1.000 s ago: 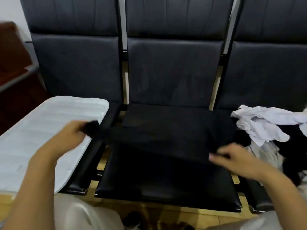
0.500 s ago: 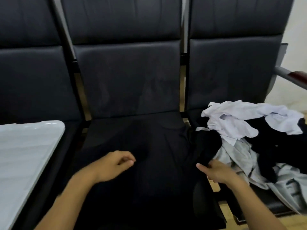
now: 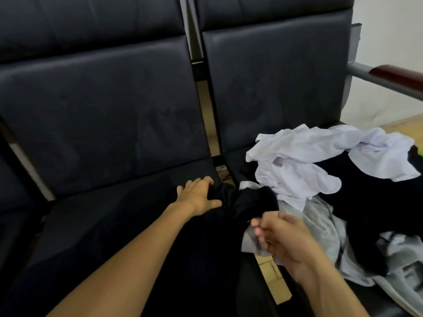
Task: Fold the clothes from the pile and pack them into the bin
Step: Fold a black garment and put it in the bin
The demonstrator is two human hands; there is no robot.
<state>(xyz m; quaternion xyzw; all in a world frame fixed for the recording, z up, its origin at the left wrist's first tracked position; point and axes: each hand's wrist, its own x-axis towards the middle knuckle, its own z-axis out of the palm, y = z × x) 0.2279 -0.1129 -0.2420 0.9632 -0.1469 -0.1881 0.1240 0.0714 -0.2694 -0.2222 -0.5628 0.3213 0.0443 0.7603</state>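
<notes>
Left hand: the left hand (image 3: 198,195) lies on the black garment (image 3: 160,236) at its far right corner, fingers (image 3: 207,181) spread and nearly straight, thumb stretched out toward the pile; it presses rather than grips.
Right hand: the right hand (image 3: 282,240) hangs above the gap between the two seats, fingers (image 3: 258,232) loosely curled; whether they pinch the grey cloth just under them cannot be told.
Black garment: spread flat over the black padded seat (image 3: 68,209), running from beneath the left fingers back toward the person, its right edge bunched beside the left thumb.
Pile of clothes: the heap of white, grey and black clothes (image 3: 320,179) sits on the neighbouring seat, just right of both hands, touching the bunched black edge.
Armrest: a grey metal armrest with a dark red wooden top (image 3: 393,76) stands far beyond the right fingers.
</notes>
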